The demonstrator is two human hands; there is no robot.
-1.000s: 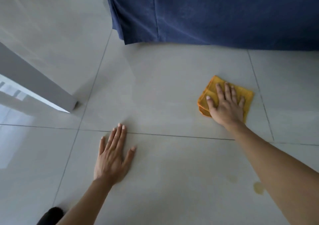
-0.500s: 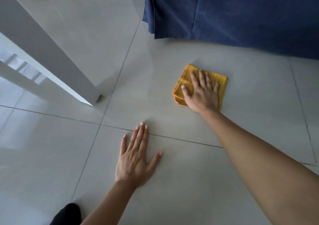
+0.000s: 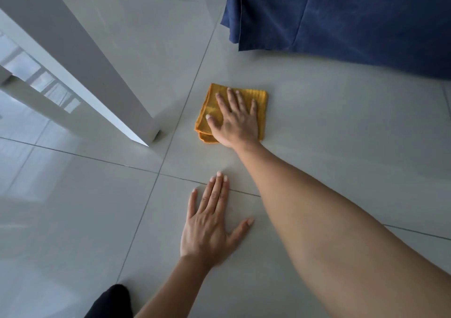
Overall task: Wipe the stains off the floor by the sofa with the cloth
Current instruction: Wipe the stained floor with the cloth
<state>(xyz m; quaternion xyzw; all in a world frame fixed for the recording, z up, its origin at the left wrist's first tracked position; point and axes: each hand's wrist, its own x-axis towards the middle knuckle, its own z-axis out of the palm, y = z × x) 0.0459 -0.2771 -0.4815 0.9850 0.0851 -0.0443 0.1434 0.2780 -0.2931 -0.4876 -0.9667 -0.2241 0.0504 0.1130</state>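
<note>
- R hand (image 3: 235, 122) grip: fingers spread, palm pressed flat on folded orange cloth (image 3: 261, 108); pinches nothing.
- L hand (image 3: 210, 227): spread flat on floor (image 3: 341, 127), bracing, at 6 o'clock from cloth.
- Cloth: soft, light, likely slides easily on glossy tile; needs downward palm pressure, not an edge pinch.
- Sofa (image 3: 353, 17) at 1 o'clock; white table leg (image 3: 97, 73) at 9.
- No stains visible.

No readable text, label, brand, number or sign on anything here.

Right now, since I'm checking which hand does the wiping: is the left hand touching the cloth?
No, the left hand lies flat on the bare floor, while the right hand presses the cloth.
</note>
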